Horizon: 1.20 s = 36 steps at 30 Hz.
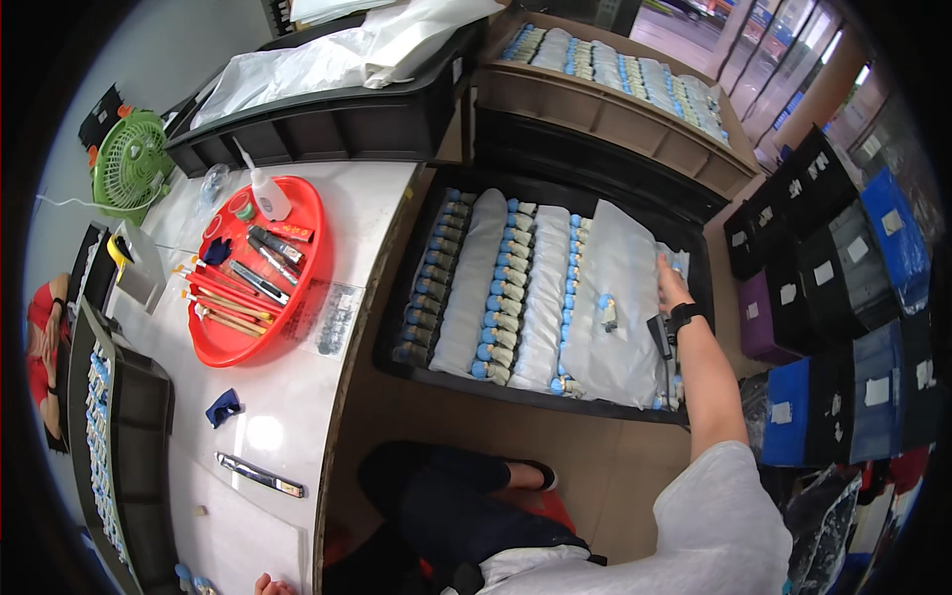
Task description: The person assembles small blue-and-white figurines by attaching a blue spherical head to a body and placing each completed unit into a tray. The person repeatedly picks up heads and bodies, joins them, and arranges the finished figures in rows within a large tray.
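My right hand (673, 285), with a dark band on the wrist, reaches to the right side of a black crate (535, 395). Its fingers stretch out along the edge of a white sheet (620, 253) in there. On that sheet lies one small figurine (608, 312) with a blue top and a pale body. Rows of similar figurines (504, 288) fill the crate between white padding strips (469, 283). Only a bit of my left hand (272, 586) shows at the lower edge, over the white table (327, 198); its grip is hidden. Small blue-topped pieces (195, 580) lie near it.
A red tray (203, 342) holds brushes, knives and a white squeeze bottle. Tweezers (260, 474) and a dark blue cloth (223, 408) lie nearer. More crates (615, 109) stand behind, storage bins (833, 268) at right, a green fan (132, 164) at left. Another person (45, 337) sits far left.
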Each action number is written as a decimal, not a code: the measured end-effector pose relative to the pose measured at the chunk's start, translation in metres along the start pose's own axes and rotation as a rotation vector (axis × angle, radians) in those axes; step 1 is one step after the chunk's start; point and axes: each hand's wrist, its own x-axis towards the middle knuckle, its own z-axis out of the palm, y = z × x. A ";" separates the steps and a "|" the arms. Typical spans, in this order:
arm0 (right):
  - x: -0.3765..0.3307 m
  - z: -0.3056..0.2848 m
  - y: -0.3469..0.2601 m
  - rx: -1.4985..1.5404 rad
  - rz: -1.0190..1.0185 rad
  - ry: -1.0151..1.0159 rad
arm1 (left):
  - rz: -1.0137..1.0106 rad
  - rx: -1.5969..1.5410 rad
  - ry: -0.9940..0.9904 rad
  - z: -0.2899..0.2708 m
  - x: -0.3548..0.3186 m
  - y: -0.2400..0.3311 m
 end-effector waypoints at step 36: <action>-0.578 0.238 -0.219 0.356 -0.496 -1.789 | -0.065 0.895 -0.469 -0.139 0.159 -0.048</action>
